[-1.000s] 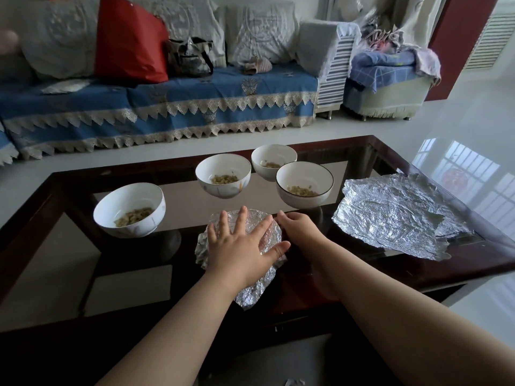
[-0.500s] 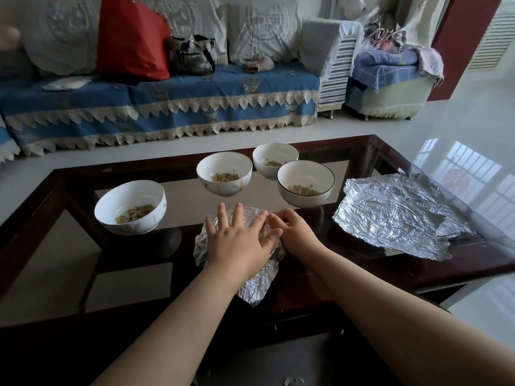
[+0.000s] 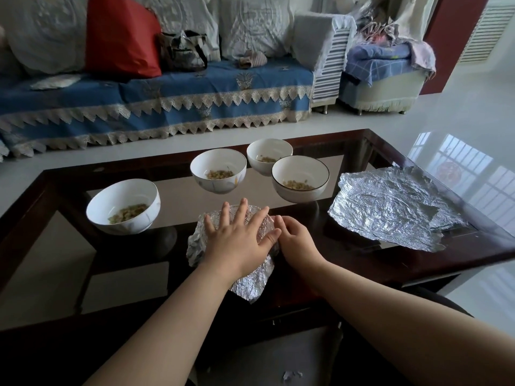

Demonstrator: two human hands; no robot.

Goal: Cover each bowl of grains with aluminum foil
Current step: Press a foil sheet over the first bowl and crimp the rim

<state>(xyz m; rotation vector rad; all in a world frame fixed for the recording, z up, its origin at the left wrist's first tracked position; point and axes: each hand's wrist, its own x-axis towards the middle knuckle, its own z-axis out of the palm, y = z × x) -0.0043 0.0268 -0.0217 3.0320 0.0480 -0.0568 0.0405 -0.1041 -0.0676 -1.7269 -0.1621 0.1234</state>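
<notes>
A foil-covered bowl [image 3: 199,240] stands near the front of the glass coffee table [image 3: 362,263]. My left hand [image 3: 237,240] lies flat on top of its foil, fingers spread. My right hand [image 3: 295,240] presses against the bowl's right side with its fingers curved on the foil. Several white bowls holding grains stand uncovered behind it: one at the left [image 3: 124,206], one in the middle [image 3: 218,171], one at the back [image 3: 269,156], and a dark-rimmed one [image 3: 301,178] to the right. Loose crumpled foil sheets [image 3: 390,204] lie on the table's right part.
A sofa with a blue lace-edged cover [image 3: 167,104], a red bag [image 3: 122,37] and a handbag [image 3: 184,51] runs behind the table. A padded stool piled with cloth [image 3: 387,71] stands at the back right. White tiled floor [image 3: 459,129] surrounds the table.
My right hand has slid in from the foil's right edge until it touches my left hand. My left hand has stayed flat on the covered bowl.
</notes>
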